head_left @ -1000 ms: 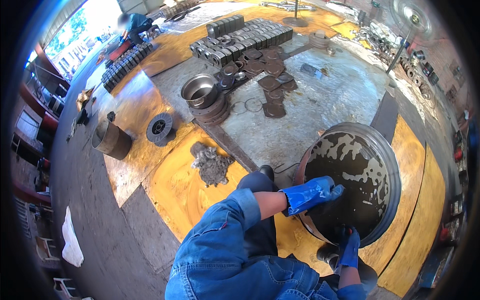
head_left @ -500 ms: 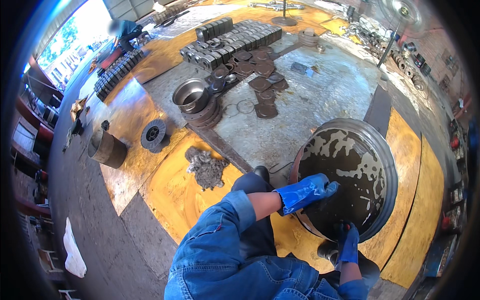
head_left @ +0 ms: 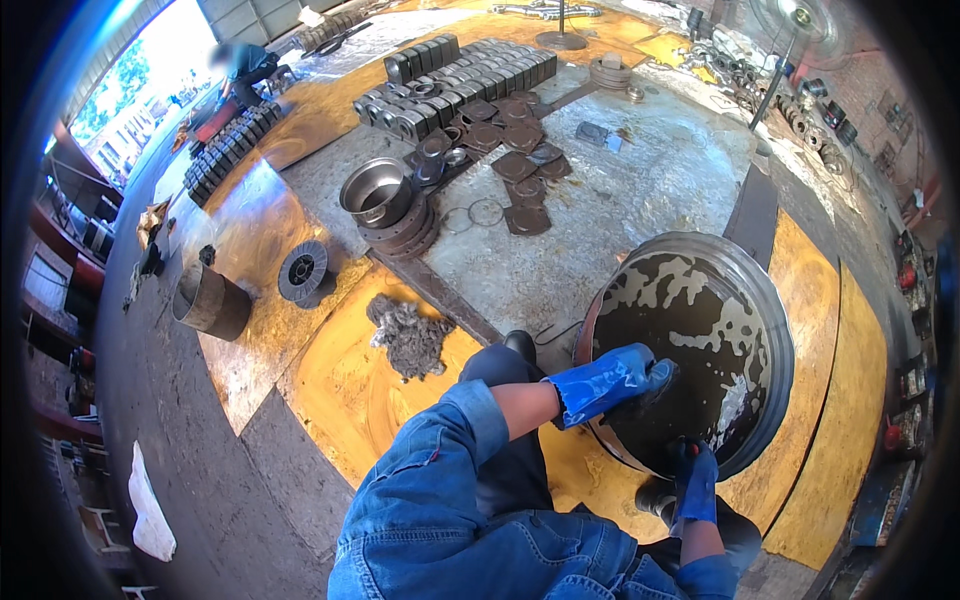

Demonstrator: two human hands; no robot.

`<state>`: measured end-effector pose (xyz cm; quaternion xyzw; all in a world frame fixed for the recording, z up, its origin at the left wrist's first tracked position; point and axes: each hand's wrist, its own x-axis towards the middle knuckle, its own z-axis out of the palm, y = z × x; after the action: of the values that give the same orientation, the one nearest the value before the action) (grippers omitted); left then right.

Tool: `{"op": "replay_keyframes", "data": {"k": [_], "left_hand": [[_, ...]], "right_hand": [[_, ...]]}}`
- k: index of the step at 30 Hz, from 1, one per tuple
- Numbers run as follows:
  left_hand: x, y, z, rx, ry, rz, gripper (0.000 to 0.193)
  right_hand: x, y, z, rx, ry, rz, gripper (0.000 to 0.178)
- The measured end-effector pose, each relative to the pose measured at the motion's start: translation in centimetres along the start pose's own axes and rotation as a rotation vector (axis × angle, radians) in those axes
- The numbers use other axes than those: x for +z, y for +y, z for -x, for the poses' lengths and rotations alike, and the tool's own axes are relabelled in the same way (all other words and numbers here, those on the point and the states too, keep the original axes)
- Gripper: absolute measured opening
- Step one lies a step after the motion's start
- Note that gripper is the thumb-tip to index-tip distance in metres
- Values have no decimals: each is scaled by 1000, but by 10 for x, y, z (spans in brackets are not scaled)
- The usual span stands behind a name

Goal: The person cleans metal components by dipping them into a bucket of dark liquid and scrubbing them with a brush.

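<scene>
A wide round metal tub (head_left: 778, 330) stands close in front of me at the right, with dark liquid (head_left: 665, 310) in it and pale patches floating on top. My left hand (head_left: 625, 382), in a blue rubber glove, is over the liquid at the tub's near left side. Its fingers are curled closed, and whatever they hold is hidden. At the near rim my right hand (head_left: 696, 478), also gloved in blue, is closed in a fist. A small red spot shows at its fingers, but I cannot make out what it grips.
Grey fibrous wad (head_left: 408, 336), black spool (head_left: 305, 273) and open metal cylinder (head_left: 212, 303) are on the floor at left. Beyond are a metal bowl (head_left: 376, 193) on stacked rings, brown plates (head_left: 523, 190) and rows of metal blocks (head_left: 460, 88). Another person (head_left: 245, 72) sits far left.
The pale patches on the liquid have shifted, and a brighter one now shows near the tub's right side. Both hands stay in nearly the same place.
</scene>
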<state>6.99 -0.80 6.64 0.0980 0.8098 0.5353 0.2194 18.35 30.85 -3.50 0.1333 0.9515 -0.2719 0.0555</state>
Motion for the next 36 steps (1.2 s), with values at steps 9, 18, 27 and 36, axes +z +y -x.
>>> {"op": "replay_keyframes", "data": {"k": [9,18,27,36], "left_hand": [[-8,8,4,-9,-59,29,60],[-6,7,2,-53,-71,73,59],[-2,-1,-1,29,-32,60,60],[5,-4,2,44,84,-2,62]], "right_hand": [[1,8,0,-42,-10,-48,26],[-5,-3,3,-32,8,-12,30],[0,1,-4,5,-3,66,35],[-4,-5,-2,25,-95,-38,29]]}}
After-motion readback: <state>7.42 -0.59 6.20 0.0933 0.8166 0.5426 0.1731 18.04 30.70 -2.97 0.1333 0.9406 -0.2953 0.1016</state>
